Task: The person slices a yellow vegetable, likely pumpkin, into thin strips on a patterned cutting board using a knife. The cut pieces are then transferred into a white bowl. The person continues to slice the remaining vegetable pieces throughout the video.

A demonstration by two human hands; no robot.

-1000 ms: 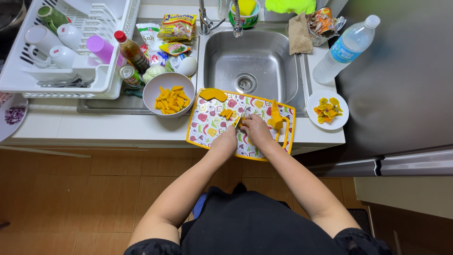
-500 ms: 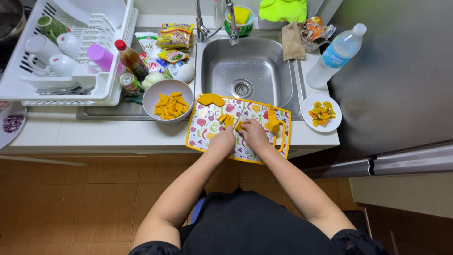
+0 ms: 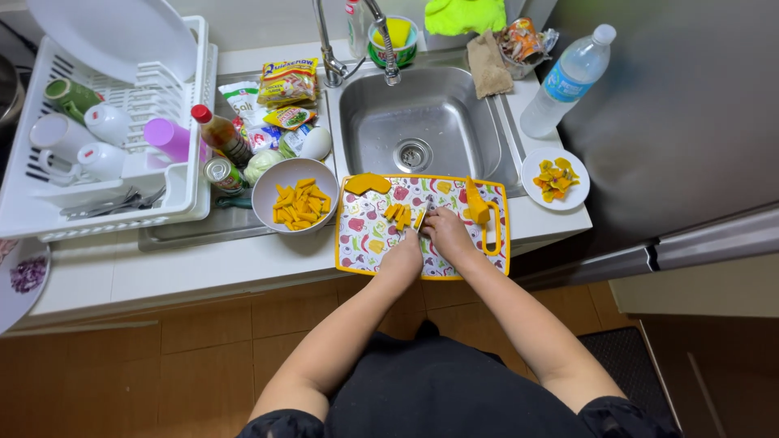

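A patterned cutting board with a yellow rim [image 3: 357, 251] lies on the counter in front of the sink. My left hand [image 3: 403, 258] presses on orange vegetable strips [image 3: 398, 214] near the board's middle. My right hand [image 3: 446, 230] is closed around a knife [image 3: 423, 212] whose blade meets those strips. A larger orange slab [image 3: 367, 183] rests at the board's top left, and another orange piece [image 3: 476, 203] stands at the right. A grey bowl [image 3: 295, 205] of cut orange sticks sits just left of the board.
A steel sink [image 3: 422, 130] with a tap lies behind the board. A small white plate [image 3: 555, 178] of orange peelings and a water bottle [image 3: 566, 79] stand at the right. A white dish rack [image 3: 105, 138], bottles, a can and food packets fill the left.
The view has shifted slightly between frames. Both hands stay at the middle of the board, working on the orange strips with small movements.
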